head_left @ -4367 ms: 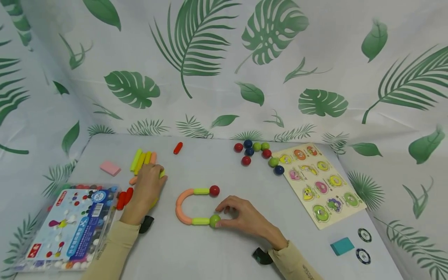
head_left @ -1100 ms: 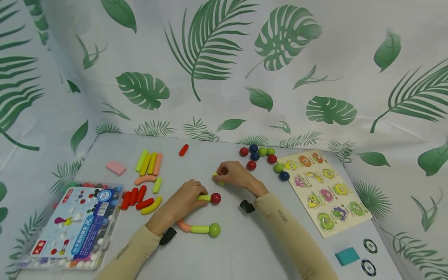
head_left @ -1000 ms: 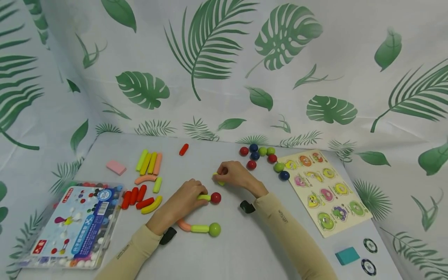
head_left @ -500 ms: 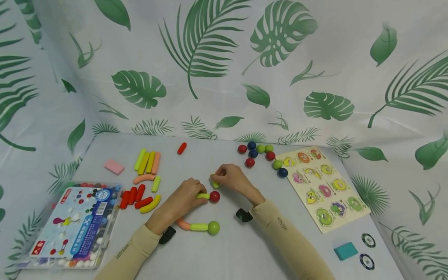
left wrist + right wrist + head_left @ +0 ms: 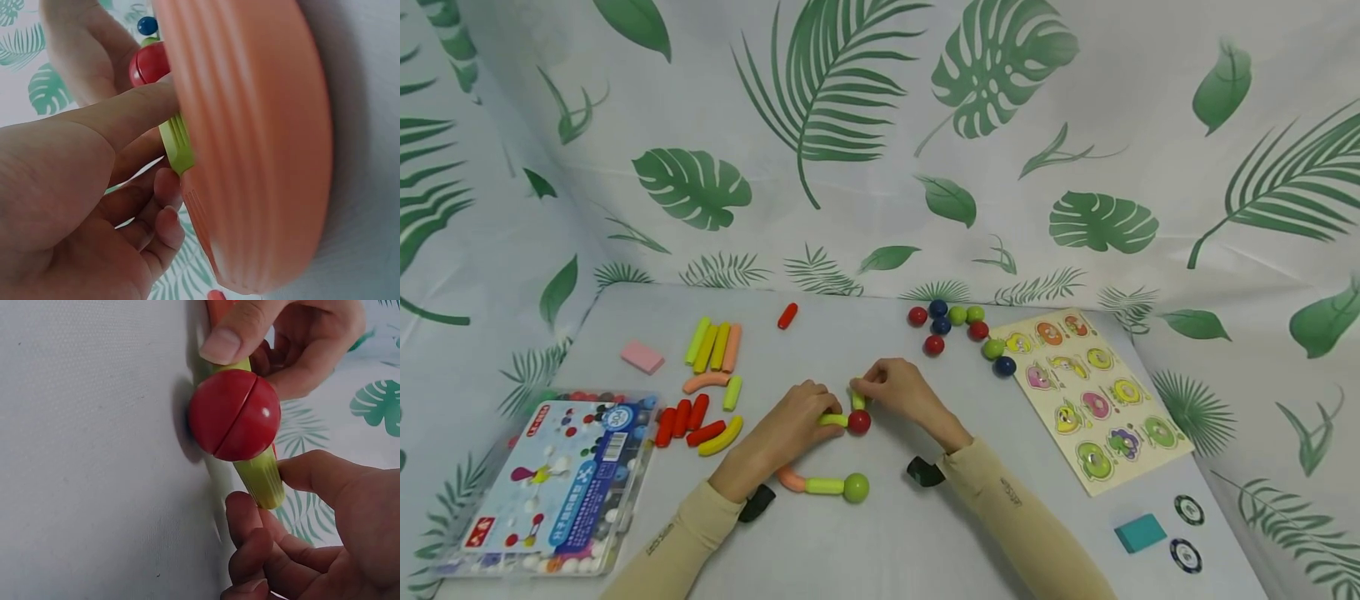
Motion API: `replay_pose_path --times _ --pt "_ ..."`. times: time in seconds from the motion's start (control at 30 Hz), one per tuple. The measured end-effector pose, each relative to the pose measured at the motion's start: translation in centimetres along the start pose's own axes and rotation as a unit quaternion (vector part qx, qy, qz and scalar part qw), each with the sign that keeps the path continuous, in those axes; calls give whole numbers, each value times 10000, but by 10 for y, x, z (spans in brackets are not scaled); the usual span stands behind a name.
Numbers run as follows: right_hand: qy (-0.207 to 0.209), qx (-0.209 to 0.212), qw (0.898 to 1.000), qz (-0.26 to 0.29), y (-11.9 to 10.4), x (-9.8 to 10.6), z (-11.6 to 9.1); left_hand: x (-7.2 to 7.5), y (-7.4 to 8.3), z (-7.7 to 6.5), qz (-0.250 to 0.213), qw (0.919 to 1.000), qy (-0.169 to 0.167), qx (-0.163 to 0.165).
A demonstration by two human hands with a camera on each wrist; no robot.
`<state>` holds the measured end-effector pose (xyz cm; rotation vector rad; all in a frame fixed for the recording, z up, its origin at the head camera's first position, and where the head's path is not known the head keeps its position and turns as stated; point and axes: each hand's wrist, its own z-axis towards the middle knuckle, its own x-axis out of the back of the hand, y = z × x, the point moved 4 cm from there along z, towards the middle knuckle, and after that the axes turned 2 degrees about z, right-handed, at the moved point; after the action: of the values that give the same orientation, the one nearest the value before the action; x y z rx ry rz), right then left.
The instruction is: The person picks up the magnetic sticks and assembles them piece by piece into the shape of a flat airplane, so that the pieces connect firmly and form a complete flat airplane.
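My left hand (image 5: 786, 425) pinches a lime green connector tube (image 5: 833, 419) that carries a red ball (image 5: 858, 422). My right hand (image 5: 904, 390) holds a second lime green tube (image 5: 261, 481) between thumb and fingers, its end against the red ball in the right wrist view. A curved orange tube (image 5: 250, 144) fills much of the left wrist view; in the head view the left hand covers most of it. Its lower end joins another lime green tube (image 5: 824, 486), tipped with a green ball (image 5: 856, 487).
On the left lie a clear box of balls (image 5: 550, 483), red tubes (image 5: 682, 417), a curved yellow tube (image 5: 721, 437) and a pink block (image 5: 642, 357). Loose balls (image 5: 934, 345) and a fruit picture board (image 5: 1090, 400) are at right, near a teal block (image 5: 1140, 533) and two round chips (image 5: 1186, 555).
My left hand has come from the tube pile to the tube at the red ball. My right hand has left the green ball and brought another lime green tube to the red ball.
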<state>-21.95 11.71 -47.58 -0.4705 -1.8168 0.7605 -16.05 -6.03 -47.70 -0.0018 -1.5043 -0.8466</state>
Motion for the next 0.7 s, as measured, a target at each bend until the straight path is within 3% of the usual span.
replay_pose_path --times 0.23,0.33,0.5,0.7 --pt "-78 52 10000 -6 5 2 -1 1 1 -1 -22 10000 -92 16" --pt "113 43 9999 83 9 9 -2 2 2 -2 -9 9999 -150 70" --pt "895 72 9958 199 22 32 0 1 1 -3 -43 9997 -201 130" --pt "1950 137 9805 195 46 66 2 0 0 -5 -159 9996 -212 86"
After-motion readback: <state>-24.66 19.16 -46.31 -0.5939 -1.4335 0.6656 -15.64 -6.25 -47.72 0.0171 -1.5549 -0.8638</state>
